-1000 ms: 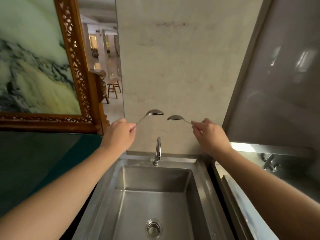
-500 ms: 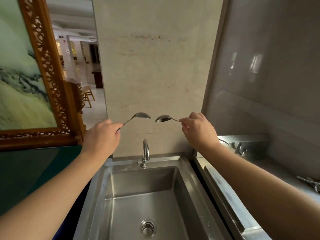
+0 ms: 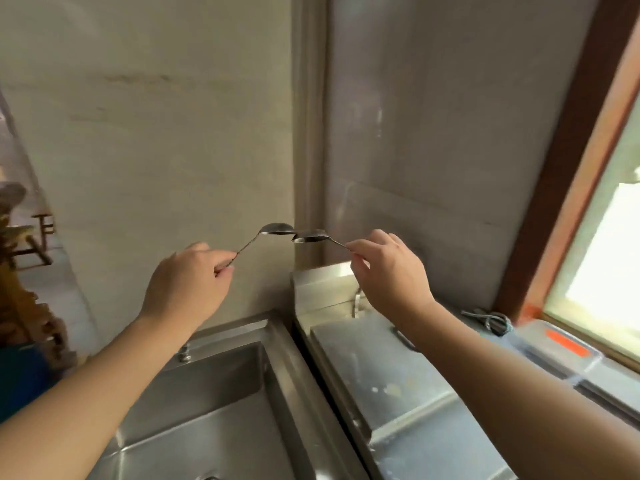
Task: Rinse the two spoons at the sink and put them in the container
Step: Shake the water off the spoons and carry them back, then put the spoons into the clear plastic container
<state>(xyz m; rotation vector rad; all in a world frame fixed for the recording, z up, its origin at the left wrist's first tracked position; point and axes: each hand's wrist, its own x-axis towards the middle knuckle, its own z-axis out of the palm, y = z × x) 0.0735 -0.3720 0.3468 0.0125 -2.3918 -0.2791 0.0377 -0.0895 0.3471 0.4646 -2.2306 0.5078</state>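
Where the two bare forearms enter from below: steel sink (image 3: 207,420), lower left, basin dry-looking; steel counter (image 3: 408,393) just beside it on the right. Left hand (image 3: 187,285), fingers curled shut, pinching the handle of the left spoon (image 3: 273,230). Right hand (image 3: 391,275), likewise closed, pinching the handle of the right spoon (image 3: 313,236). Both spoons held up above the sink's back edge, bowls meeting tip to tip. Beyond: beige wall (image 3: 156,133); window (image 3: 606,265), far right.
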